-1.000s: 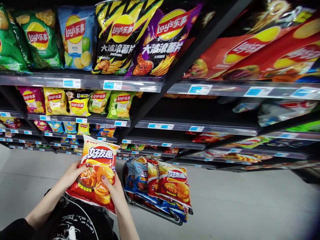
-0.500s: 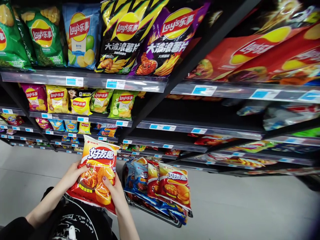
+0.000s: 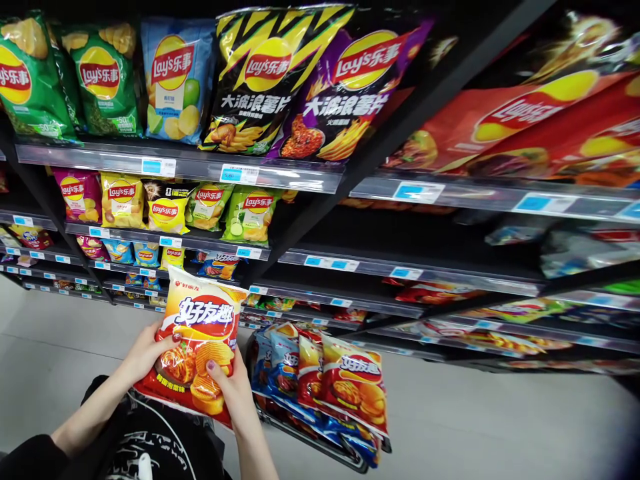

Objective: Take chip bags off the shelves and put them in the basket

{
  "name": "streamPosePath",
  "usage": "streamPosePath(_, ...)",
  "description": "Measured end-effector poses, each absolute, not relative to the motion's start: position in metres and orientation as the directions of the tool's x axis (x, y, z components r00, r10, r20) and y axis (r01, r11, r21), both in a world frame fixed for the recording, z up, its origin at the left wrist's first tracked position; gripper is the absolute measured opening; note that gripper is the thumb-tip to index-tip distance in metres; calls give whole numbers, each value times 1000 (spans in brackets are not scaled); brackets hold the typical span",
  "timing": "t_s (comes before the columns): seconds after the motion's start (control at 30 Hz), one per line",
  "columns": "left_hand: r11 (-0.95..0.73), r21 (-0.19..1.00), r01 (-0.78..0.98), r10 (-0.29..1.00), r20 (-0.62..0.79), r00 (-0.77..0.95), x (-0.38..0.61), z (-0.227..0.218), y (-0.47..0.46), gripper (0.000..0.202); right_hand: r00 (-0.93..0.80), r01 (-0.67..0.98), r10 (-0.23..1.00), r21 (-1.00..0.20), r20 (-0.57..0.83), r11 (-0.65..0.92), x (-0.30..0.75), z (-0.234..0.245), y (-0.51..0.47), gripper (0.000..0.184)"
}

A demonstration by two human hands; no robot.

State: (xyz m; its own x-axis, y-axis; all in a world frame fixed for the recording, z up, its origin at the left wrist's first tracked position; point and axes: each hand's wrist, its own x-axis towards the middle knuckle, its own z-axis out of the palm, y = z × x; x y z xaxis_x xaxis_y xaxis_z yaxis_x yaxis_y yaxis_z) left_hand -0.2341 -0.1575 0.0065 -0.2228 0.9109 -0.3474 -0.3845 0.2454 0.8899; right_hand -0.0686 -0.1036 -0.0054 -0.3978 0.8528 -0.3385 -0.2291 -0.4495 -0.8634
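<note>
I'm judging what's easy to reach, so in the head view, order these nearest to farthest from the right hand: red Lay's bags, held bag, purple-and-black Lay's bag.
1. Held bag: touching the right hand.
2. Purple-and-black Lay's bag: upper shelf, left of the dark upright.
3. Red Lay's bags: upper shelf, farther right, past that upright.

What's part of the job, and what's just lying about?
In use:
red-and-yellow plastic bag, held by left hand and right hand
likely, black-framed basket of red and blue plastic bags

Just around, shelved:
black-and-yellow plastic bag
purple-and-black plastic bag
</note>
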Motion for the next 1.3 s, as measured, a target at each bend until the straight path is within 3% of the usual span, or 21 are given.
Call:
streamPosePath(0.7, 267, 895, -359, 903, -362, -231, -234, 8, -154, 41, -417, -204, 835, -858, -359, -471, -70, 4, -99, 55)
streamPosePath(0.77, 281, 905, -320, 903, -362, -231, -235, 8, -153, 41, -414, -209, 839, -860, -354, -466, -69, 1, -99, 55)
streamPosePath(0.83, 332, 927, -173, 890, -369, -268, -236, 9, -152, 42, -398, -185, 850, -877, -346, -443, -67, -2, -97, 55)
streamPosePath(0.93, 407, 902, 145, 840, -307, -446, -235, 10, -151, 48, -234, 24, 907, -935, -350, -355, -63, -7, -91, 58)
streamPosePath(1.03, 303, 909, 288, 866, -136, -480, -223, 11, -155, 56, -22, 347, 964, -906, -266, -243, -62, -4, -89, 68)
streamPosePath(1.1, 189, 959, 211, 931, -106, -350, -210, 10, -159, 64, 9, 480, 984, -862, -178, -161, -66, 2, -94, 74)
streamPosePath(1.17, 135, 991, 8, 970, -131, -206, -197, 8, -161, 75, -42, 546, 996, -837, -76, -41, -74, 8, -103, 76)
streamPosePath(1.23, 116, 963, -243, 979, -152, -138, -190, 4, -160, 85, -172, 557, 984, -818, 56, 144, -80, 15, -115, 72)
streamPosePath(1.3, 111, 867, -486, 959, -221, -175, -191, -3, -157, 83, -351, 515, 920, -786, 171, 342, -83, 21, -126, 68)
